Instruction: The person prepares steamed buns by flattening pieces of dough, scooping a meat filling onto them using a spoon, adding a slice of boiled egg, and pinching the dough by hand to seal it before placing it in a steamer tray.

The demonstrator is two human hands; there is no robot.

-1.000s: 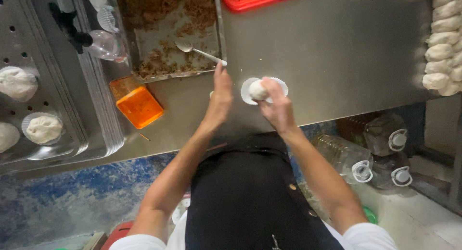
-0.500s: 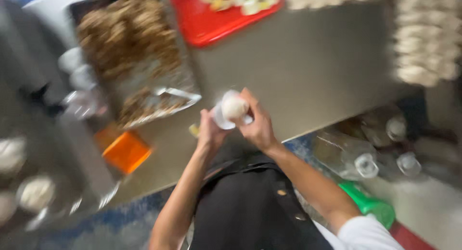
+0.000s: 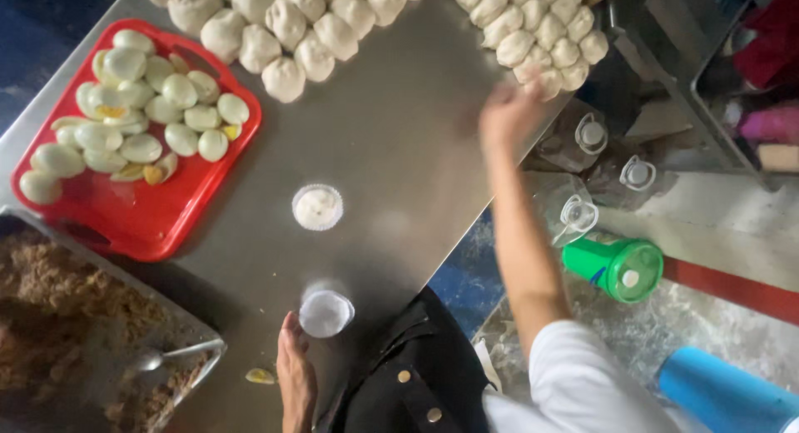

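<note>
Head view, looking down on a steel bench (image 3: 399, 141). Right hand (image 3: 509, 112) stretched far out to the mass of raw dough balls (image 3: 533, 42) at the bench's far corner, blurred with motion; whether the fingers are spread or pinching a ball cannot be told. Left hand (image 3: 295, 375) lying flat at the near edge, fingers pressed together, just beside a stack of white paper cups (image 3: 325, 312), holding nothing.

Done so far, by the look of it: one filled bun in a paper cup (image 3: 317, 207) standing alone mid-bench. Left to do, judging from the piles: nearly everything. Dough balls by the dozen at the far edge, a red tray (image 3: 158, 225) of halved boiled eggs (image 3: 137, 116) hardly touched, a metal pan (image 3: 191, 333) of brown shredded filling (image 3: 58, 308) with a spoon (image 3: 171, 355) resting in it. A scrap of egg (image 3: 260, 375) near the left hand. Water bottles (image 3: 595, 150) and a green-lidded jug (image 3: 620, 268) on the floor beyond.
</note>
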